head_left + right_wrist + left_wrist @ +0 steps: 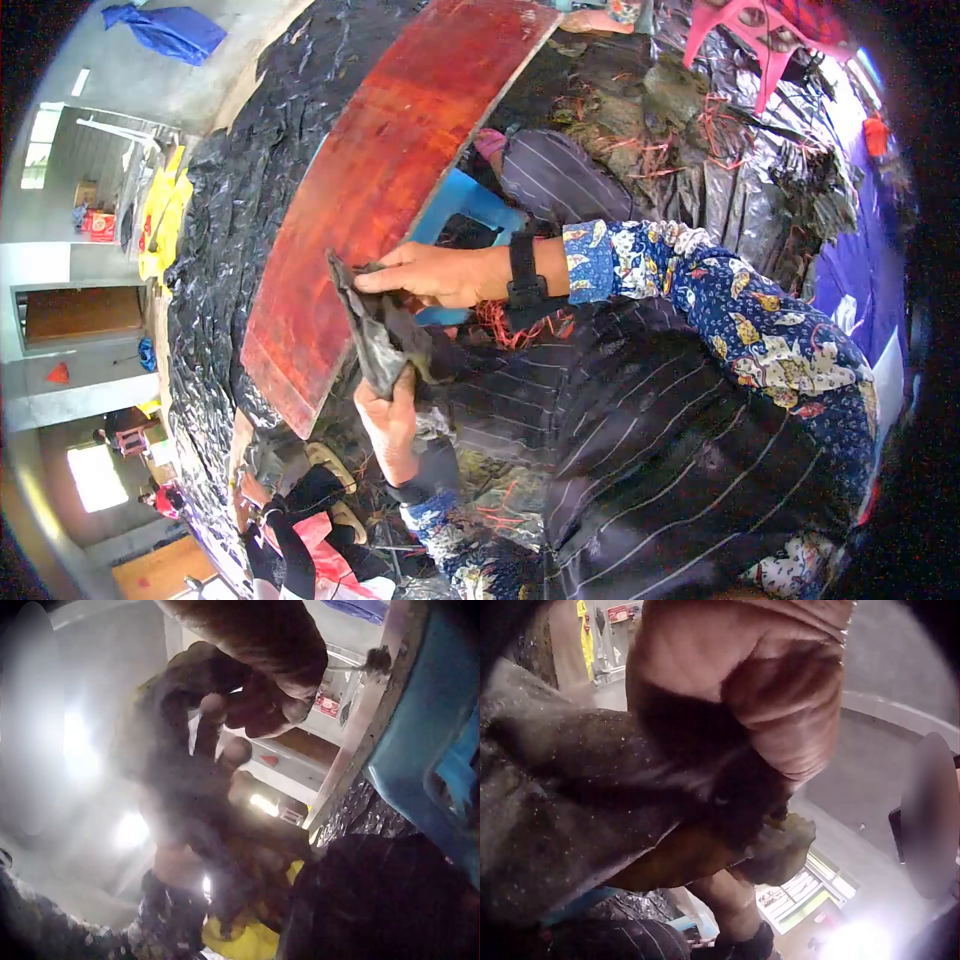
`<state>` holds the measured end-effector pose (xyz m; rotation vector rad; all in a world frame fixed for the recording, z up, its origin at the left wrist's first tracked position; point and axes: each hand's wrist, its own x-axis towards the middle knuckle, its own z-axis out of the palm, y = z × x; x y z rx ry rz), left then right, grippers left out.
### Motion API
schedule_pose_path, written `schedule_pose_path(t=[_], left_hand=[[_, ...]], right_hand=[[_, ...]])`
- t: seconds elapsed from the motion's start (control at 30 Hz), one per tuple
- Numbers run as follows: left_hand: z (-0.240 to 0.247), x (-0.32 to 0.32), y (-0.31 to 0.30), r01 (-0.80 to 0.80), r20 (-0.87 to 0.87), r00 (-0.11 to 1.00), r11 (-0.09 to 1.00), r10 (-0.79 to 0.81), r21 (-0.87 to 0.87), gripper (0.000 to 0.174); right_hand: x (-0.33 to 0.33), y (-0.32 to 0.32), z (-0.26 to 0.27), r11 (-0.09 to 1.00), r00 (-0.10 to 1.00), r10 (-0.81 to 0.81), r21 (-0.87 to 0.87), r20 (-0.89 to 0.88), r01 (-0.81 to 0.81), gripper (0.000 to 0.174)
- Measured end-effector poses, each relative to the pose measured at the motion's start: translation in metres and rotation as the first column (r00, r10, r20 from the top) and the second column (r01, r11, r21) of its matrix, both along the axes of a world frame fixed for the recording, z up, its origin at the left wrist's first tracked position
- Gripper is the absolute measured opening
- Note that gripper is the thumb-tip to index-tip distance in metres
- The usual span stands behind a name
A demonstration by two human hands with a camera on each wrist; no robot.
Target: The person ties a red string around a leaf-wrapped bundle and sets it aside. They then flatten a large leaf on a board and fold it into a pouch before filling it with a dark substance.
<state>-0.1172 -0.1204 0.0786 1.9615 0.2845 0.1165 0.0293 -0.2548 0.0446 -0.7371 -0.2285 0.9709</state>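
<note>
A dark, wrinkled leaf-like sheet point(378, 345) is held in both hands beside the long red board point(370, 150). My right hand point(440, 275), with a black wristband, pinches its upper part between thumb and fingers. Lower down, my left hand point(392, 425) grips the other end. In the left wrist view, the left hand point(742, 682) is curled over the brown sheet point(562, 795), and the right hand point(731, 900) shows beneath it. The right wrist view has the right hand point(262, 652) at the top, fingers bent; the sheet is blurred there.
Beside the board stands a blue stool point(465, 195). Dark leafy piles with reddish strands point(650, 150) lie at the upper right, near a pink stool point(765, 50). Black plastic sheeting point(225, 210) spreads along the left. Another person's dark sleeve point(290, 545) shows at the lower left.
</note>
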Motion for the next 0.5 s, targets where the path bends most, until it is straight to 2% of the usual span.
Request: schedule_pose_path(t=[0.03, 0.1, 0.17, 0.2, 0.27, 0.3, 0.33, 0.37, 0.4, 0.43, 0.5], left_hand=[[-0.002, 0.0, -0.005, 0.001, -0.06, 0.998, 0.997, 0.003, 0.073, 0.02], [-0.006, 0.003, -0.007, 0.004, 0.021, 1.0, 0.998, -0.005, 0.059, 0.024], [-0.003, 0.002, -0.003, 0.038, 0.028, 0.999, 0.998, -0.039, 0.048, 0.04], [-0.002, 0.002, -0.006, 0.031, 0.035, 0.999, 0.998, -0.033, 0.051, 0.04], [0.004, 0.01, -0.025, -0.019, 0.361, 0.929, 0.984, 0.084, -0.179, 0.062], [0.004, 0.013, -0.031, -0.027, 0.365, 0.926, 0.984, 0.092, -0.178, 0.062], [0.004, 0.016, -0.036, -0.176, 0.387, 0.913, 0.981, 0.132, 0.08, 0.069], [0.004, 0.021, -0.039, -0.315, 0.416, 0.894, 0.891, 0.164, 0.327, 0.077], [0.002, 0.029, -0.042, -0.435, 0.559, 0.821, 0.761, 0.116, 0.481, 0.074], [0.004, 0.03, -0.046, -0.442, 0.566, 0.816, 0.759, 0.119, 0.478, 0.074], [0.011, 0.031, -0.057, -0.562, 0.587, 0.808, 0.37, 0.052, 0.74, 0.067]], right_hand=[[0.001, -0.009, 0.001, 1.0, 1.0, 0.009, 0.006, 0.006, -0.009, 0.03], [0.008, -0.011, 0.003, 0.989, 0.955, -0.059, -0.115, 0.29, 0.096, 0.028], [0.013, -0.005, 0.006, 0.987, 0.937, -0.104, -0.078, 0.334, 0.137, 0.028], [0.013, -0.009, 0.006, 0.972, 0.886, -0.142, -0.108, 0.441, 0.21, 0.028], [0.014, -0.008, 0.012, 0.931, 0.788, -0.217, -0.121, 0.576, 0.344, 0.029], [0.014, -0.005, 0.013, 0.934, 0.787, -0.21, -0.119, 0.58, 0.337, 0.029], [0.013, -0.002, 0.014, 0.922, 0.731, -0.256, -0.068, 0.632, 0.381, 0.029], [0.012, 0.002, 0.015, 0.907, 0.669, -0.302, -0.013, 0.679, 0.422, 0.028], [0.011, 0.003, 0.016, 0.909, 0.667, -0.298, -0.009, 0.683, 0.416, 0.028], [0.01, 0.004, 0.02, 0.904, 0.631, -0.288, -0.012, 0.72, 0.427, 0.027], [0.007, 0.001, 0.024, 0.899, 0.588, -0.28, -0.008, 0.759, 0.439, 0.027]])
